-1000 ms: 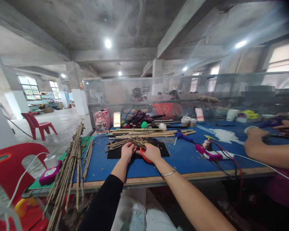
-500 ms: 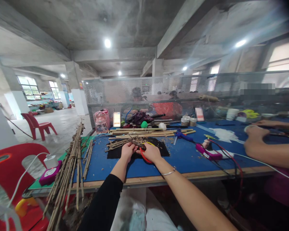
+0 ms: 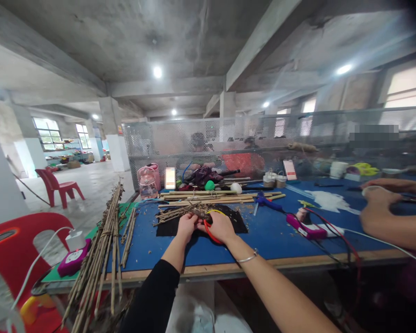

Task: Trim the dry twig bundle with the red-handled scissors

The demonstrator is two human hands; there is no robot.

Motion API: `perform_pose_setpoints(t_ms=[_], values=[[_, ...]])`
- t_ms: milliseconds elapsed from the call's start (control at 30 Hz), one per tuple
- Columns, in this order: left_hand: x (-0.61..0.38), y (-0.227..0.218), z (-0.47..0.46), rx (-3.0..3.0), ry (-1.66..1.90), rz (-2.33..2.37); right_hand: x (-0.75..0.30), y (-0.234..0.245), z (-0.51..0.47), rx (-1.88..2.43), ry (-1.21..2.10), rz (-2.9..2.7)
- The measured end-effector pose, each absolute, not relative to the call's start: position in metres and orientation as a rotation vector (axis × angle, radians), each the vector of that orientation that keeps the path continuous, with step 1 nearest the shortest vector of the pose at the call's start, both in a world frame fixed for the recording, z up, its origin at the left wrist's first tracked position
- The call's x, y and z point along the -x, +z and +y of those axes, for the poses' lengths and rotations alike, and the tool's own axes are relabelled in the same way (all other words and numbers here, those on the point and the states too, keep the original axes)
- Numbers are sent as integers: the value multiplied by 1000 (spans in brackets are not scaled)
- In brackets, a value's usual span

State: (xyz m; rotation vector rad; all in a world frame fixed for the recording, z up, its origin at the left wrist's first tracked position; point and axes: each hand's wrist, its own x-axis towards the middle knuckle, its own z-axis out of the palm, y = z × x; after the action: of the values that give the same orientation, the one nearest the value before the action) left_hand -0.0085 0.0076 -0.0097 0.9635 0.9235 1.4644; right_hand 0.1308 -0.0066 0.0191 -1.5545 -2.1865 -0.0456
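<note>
The view has tipped up, dropping the surface (image 3: 270, 240) lower. At its six o'clock, the right hand (image 3: 222, 227) has fingers gripping a tool (image 3: 211, 236); the left hand's (image 3: 186, 228) pinch cannot be told. The far chair (image 3: 45, 182) stands at nine.

Red-and-yellow-handled tool (image 3: 210, 232), partly hidden

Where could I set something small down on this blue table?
Mostly bare: the near tabletop between the black cloth and purple power strip, and, a few crumbs aside, between the short sticks and that cloth. Crowded: the cloth itself, strewn with twigs, and beyond it, poles.
</note>
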Motion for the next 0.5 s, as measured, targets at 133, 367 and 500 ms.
perform_pose_setpoints(t_ms=[133, 367, 500], values=[[8, -11, 9, -964, 1479, 932, -131, 19, -6, 1586, -11, -2185], [9, -12, 10, -949, 1521, 1049, -131, 14, -2, 1665, 32, -2175], [9, -9, 8, -920, 1556, 1110, -131, 15, -4, 1676, 35, -2171]])
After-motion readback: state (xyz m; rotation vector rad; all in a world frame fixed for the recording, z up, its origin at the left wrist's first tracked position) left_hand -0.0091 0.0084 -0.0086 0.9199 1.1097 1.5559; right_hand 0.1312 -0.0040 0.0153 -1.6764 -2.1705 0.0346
